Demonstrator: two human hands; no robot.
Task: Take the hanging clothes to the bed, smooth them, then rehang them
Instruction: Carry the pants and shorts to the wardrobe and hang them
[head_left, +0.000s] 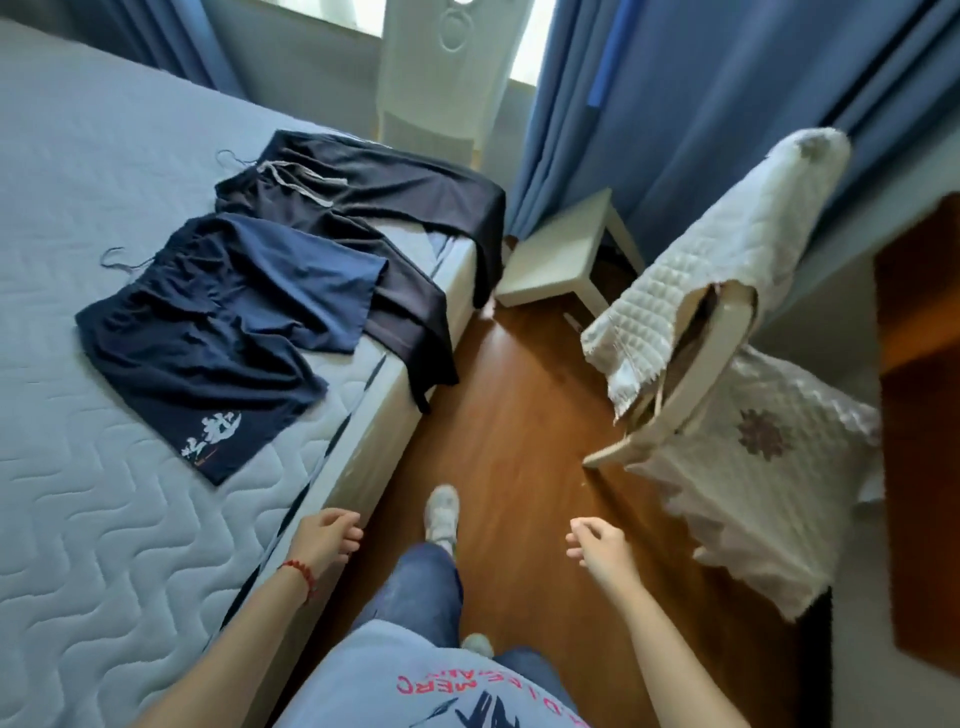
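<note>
Both hands empty, fingers loosely curled. Navy shorts (208, 338) lie on bed (78, 519), ahead-left of my left hand (326, 535), nearer than right hand (597, 545); hanger end far.

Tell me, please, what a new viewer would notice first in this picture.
Two dark garments lie on the pale quilted mattress: navy shorts with a white print nearer, and black drawstring trousers beyond, their legs hanging over the bed's edge. Below, the empty left hand and right hand hover above the brown wooden floor.
</note>
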